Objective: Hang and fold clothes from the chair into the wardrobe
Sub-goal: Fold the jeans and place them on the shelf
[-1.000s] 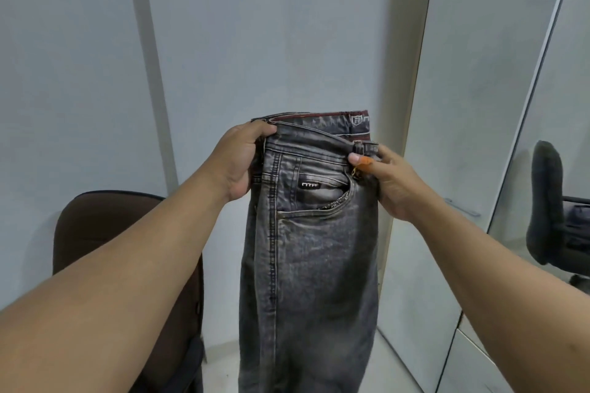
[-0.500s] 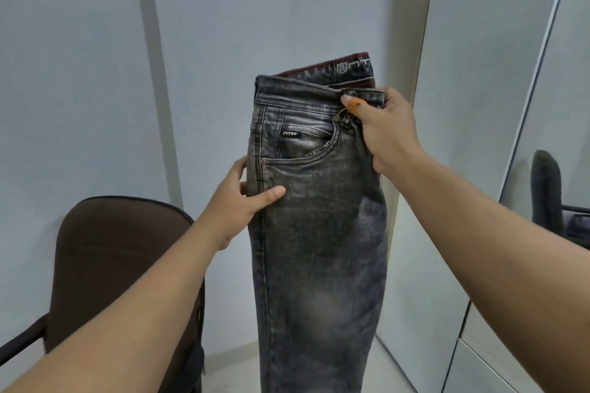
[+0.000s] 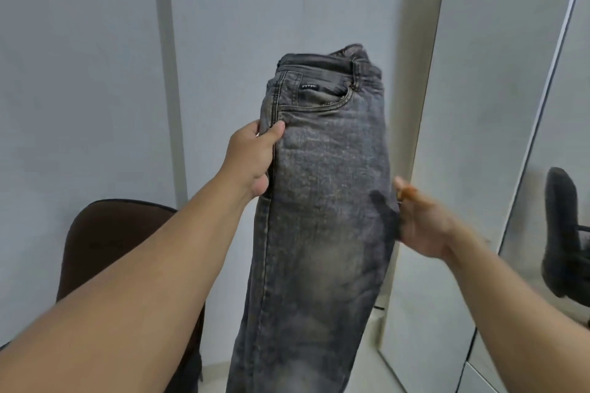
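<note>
A pair of dark grey faded jeans (image 3: 322, 201), folded lengthwise, hangs upright in front of me with the waistband on top and the legs running out of the bottom of the frame. My left hand (image 3: 252, 156) grips the left seam just below the front pocket, thumb on the front of the cloth. My right hand (image 3: 424, 223) is blurred at the right edge, at thigh height. Its thumb stands free beside the cloth and its fingers are hidden behind the jeans. The brown chair (image 3: 105, 242) stands low on the left, partly hidden by my left forearm.
The pale wardrobe door (image 3: 479, 137) stands just right of the jeans, close behind my right hand. A mirrored panel (image 3: 562, 188) at the far right reflects a dark chair. A plain grey wall fills the background, and light floor shows at the bottom.
My right hand has let go of the waistband and dropped down along the right edge to thigh height. My left hand now grips the left seam below the pocket, and the jeans sit slightly lower and further right.
</note>
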